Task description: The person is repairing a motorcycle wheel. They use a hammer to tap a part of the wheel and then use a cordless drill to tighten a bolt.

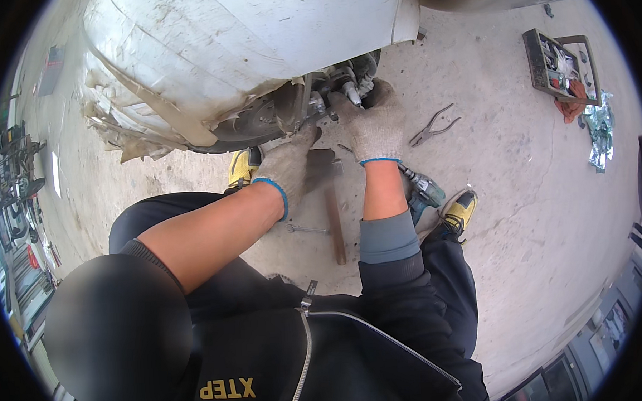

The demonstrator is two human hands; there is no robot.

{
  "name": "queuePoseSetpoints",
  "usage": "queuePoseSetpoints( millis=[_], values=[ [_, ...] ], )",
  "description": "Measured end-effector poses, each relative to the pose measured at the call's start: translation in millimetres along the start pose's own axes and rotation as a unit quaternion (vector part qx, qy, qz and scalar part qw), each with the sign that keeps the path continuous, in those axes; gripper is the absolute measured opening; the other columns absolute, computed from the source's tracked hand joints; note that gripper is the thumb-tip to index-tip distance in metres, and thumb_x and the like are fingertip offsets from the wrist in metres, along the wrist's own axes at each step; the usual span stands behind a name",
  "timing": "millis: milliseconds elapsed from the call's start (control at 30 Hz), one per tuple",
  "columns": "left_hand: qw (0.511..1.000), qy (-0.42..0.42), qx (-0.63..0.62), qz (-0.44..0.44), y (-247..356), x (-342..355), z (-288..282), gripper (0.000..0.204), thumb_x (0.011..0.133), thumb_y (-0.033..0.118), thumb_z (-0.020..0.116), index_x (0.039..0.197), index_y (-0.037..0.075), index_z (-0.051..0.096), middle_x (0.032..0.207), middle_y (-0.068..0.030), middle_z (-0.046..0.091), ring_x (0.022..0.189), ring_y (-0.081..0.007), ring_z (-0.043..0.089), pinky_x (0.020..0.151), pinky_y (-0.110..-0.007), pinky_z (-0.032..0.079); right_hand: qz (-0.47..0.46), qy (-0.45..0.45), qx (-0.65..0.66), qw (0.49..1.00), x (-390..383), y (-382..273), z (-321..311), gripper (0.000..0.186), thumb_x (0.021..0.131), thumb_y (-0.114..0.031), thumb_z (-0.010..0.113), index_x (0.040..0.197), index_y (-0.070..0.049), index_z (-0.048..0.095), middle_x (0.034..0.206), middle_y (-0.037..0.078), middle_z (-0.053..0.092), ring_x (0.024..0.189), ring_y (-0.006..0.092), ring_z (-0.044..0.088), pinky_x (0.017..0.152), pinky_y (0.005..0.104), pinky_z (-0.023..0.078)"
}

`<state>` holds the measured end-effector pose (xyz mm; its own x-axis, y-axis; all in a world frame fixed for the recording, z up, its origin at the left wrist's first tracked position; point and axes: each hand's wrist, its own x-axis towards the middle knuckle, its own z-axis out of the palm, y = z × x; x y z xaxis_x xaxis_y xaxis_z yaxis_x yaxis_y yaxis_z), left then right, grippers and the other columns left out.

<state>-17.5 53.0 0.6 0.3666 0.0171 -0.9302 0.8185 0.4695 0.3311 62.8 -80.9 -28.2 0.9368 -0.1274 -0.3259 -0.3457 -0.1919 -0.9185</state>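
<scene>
At 12 o'clock, over a pale floor, a white car with a torn, grimy edge; tucked under that edge, a dark, round disc. At 2 o'clock, an open toolbox, with a red rag against it.

Nearer the middle, both hands in pale gloves. At 11 o'clock, the left hand, close to the disc; impossible to tell whether clamped on anything. At 1 o'clock, the right hand, thumb and fingers apart around a joint; firmness of hold impossible to tell.

At 5 o'clock from the left hand, a hammer, wooden handle toward 6; at 5 from the right hand, a green drill; at 3, pliers with handles spread; at 9 from the hammer's handle, a wrench.

Smallest, the joint: under the car's edge, at 11 o'clock from the right hand, clearly the nearer, and toward 1 from the left. Long axis from 11 to 5, narrow end toward the right palm. Silvery, shiny, cone-like, with darker parts behind.
</scene>
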Motion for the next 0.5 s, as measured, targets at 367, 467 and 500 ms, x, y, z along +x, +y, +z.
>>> queuePoseSetpoints(
  millis=[367, 467, 500],
  values=[
    [0.989, 0.037, -0.146, 0.017, -18.3, 17.9, 16.2, 0.049, 0.107, 0.039, 0.056, 0.139, 0.003, 0.060, 0.123, -0.0200, 0.069, 0.105, -0.0298, 0.068, 0.091, -0.041, 0.057, -0.029, 0.037, -0.129, 0.991, 0.3, 5.3, 4.6, 0.055, 0.076, -0.029, 0.090, 0.116, 0.004, 0.071, 0.100, 0.016, 0.079, 0.089, 0.0230, 0.075, 0.085, 0.0356, 0.059],
    [0.988, -0.029, -0.146, -0.030, -21.7, 22.4, 8.3, 0.055, 0.110, 0.045, 0.046, 0.153, 0.012, 0.050, 0.145, -0.0168, 0.058, 0.127, -0.0317, 0.058, 0.111, -0.044, 0.044, -0.016, 0.019, -0.063, 0.998, 1.4, 4.4, 0.8, 0.055, 0.076, -0.027, 0.090, 0.116, 0.005, 0.071, 0.099, 0.016, 0.079, 0.088, 0.0223, 0.074, 0.084, 0.0346, 0.058],
    [0.990, -0.037, -0.135, -0.015, -22.4, 22.6, 7.5, 0.055, 0.110, 0.045, 0.047, 0.153, 0.012, 0.051, 0.146, -0.0172, 0.058, 0.127, -0.0315, 0.058, 0.110, -0.043, 0.044, -0.016, 0.019, -0.065, 0.998, 1.2, 4.5, -0.5, 0.054, 0.076, -0.027, 0.090, 0.115, 0.005, 0.070, 0.099, 0.016, 0.079, 0.088, 0.0216, 0.074, 0.084, 0.0343, 0.058]
  ],
)
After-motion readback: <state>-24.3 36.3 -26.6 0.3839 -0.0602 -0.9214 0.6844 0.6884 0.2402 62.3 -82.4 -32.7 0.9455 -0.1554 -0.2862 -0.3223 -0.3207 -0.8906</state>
